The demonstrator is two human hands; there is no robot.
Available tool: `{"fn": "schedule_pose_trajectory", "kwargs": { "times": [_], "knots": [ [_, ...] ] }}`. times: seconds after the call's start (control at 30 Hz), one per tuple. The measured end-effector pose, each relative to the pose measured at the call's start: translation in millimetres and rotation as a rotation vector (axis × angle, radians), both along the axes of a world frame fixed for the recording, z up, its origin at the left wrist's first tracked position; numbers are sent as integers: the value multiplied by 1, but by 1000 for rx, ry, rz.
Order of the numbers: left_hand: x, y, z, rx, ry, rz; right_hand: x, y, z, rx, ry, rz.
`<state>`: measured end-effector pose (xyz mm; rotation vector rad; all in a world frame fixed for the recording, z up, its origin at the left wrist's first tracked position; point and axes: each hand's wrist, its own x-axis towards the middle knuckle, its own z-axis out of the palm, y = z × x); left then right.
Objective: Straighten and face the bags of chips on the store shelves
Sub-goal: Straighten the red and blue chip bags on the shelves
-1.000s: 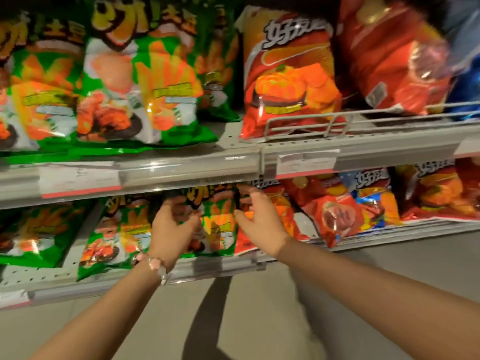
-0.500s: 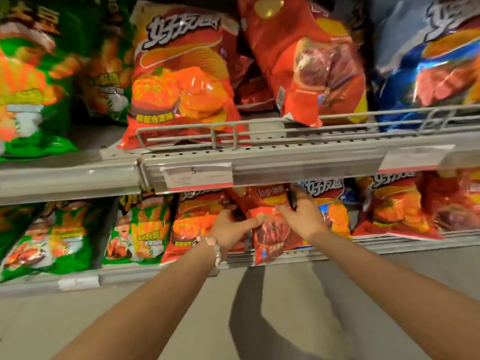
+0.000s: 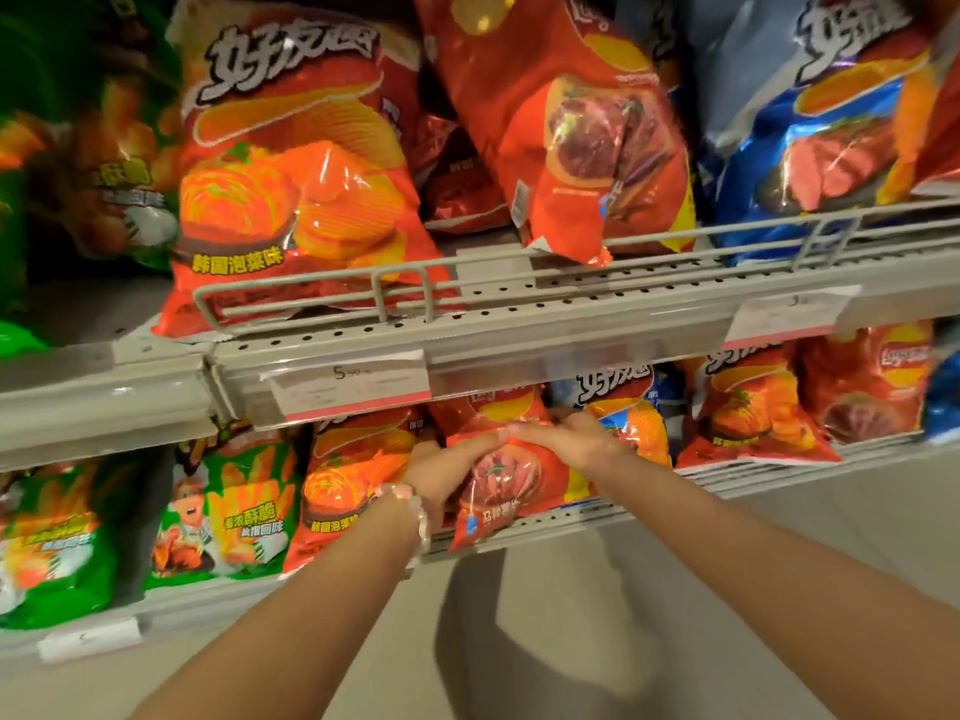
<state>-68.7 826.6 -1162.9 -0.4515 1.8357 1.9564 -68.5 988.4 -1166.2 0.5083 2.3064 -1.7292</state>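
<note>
Both hands hold one small red chip bag (image 3: pixel 501 491) on the lower shelf (image 3: pixel 753 485): I see my left hand (image 3: pixel 449 467) curled round its left edge and my right hand (image 3: pixel 576 441) laid over its top right corner, fingers bent onto the foil. Forearms reach up and forward from below, converging until the fingertips nearly meet. That bag leans slightly, its bottom edge over the shelf lip, an orange bag (image 3: pixel 353 475) just left of it. A pale beaded bracelet (image 3: pixel 413 514) (slightly blurred) circles my left wrist.
</note>
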Motion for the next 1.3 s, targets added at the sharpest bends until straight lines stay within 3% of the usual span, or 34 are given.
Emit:
{"fn": "schedule_pose_trajectory", "kwargs": {
  "times": [0.3,0.5,0.77,0.83,0.9,0.97,1.07,1.2,1.3],
  "knots": [
    [37,-30,57,151,-28,-231,63,-7,42,-245,-206,31],
    [36,-12,36,179,52,-345,67,23,20,-300,-10,92],
    [61,32,38,257,60,-149,77,66,40,-221,108,176],
    [58,49,41,233,89,-109,79,95,37,-118,288,37],
    [52,66,44,199,119,-60,76,128,32,239,516,-101],
    [45,79,48,186,127,20,67,159,30,580,594,-165],
    [41,93,59,184,78,107,56,192,41,720,413,-208],
    [43,99,75,141,19,197,48,215,54,558,43,-161],
    [48,99,73,117,23,190,45,227,48,462,-65,-120]
  ]
}}
